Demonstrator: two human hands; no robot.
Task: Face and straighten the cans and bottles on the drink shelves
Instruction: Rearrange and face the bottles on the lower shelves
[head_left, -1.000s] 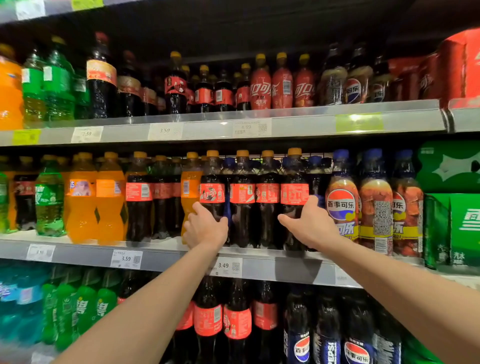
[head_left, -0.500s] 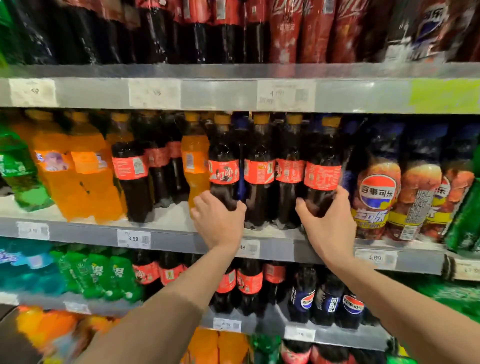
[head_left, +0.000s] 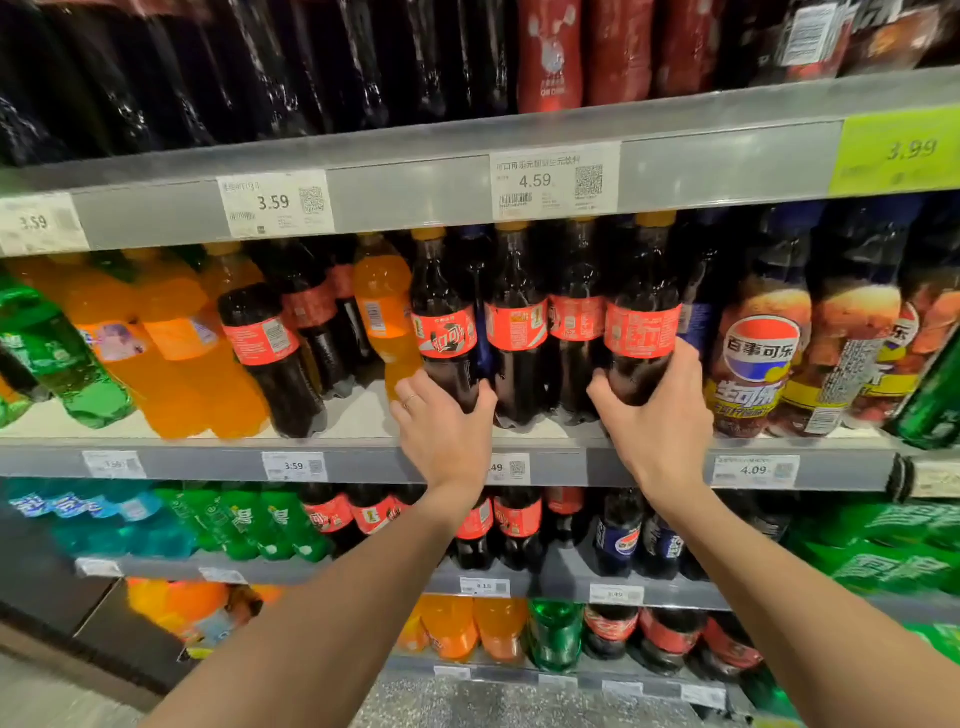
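A: We have both hands on the middle shelf (head_left: 363, 460), low on the cola row. Our left hand (head_left: 441, 431) curls round the base of the leftmost cola bottle (head_left: 445, 332), thumb on its right side.

B: And our right hand (head_left: 660, 421) grips the rightmost cola bottle (head_left: 641, 322) the same way, below its label. We hold low, we think, so the red labels stay readable while we twist.

A: The left bottle already shows its logo forward. The right one shows small print, so it probably needs turning.

B: The two cola bottles between them (head_left: 545, 332) stand upright at the shelf edge, close together; whether they touch is hard to tell through the glare.

A: Just to our right, the Pepsi bottle (head_left: 761, 353) faces front. To our left, the orange soda bottle (head_left: 382, 301) sits further back, showing a barcode, so that one wants pulling forward and facing too.
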